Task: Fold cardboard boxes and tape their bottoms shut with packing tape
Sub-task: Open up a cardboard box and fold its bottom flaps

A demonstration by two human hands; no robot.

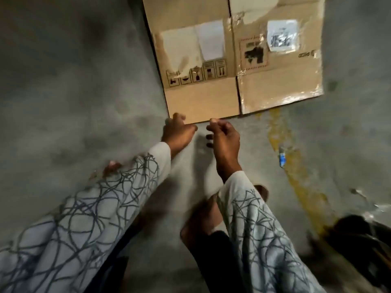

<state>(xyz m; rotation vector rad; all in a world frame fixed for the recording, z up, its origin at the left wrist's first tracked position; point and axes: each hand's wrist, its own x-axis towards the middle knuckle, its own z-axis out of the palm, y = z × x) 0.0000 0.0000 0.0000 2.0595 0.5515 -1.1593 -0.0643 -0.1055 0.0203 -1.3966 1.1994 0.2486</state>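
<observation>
A flattened cardboard box (239,66) lies on the concrete floor ahead of me, with white labels, printed handling symbols and shiny old tape along its right flaps. My left hand (177,131) is at the box's near left corner, its fingers curled over the flap edge and its thumb just below it. My right hand (224,137) hovers a little to the right, fingers curled with thumb and forefinger together right at the near edge, and nothing shows inside it. Both arms wear pale sleeves with dark scribble lines. No tape roll is in view.
A worn yellow line (296,176) runs down the floor on the right, with a small blue scrap (282,159) on it. A dark object (359,240) sits at the bottom right. My bare foot (203,218) is below my right wrist.
</observation>
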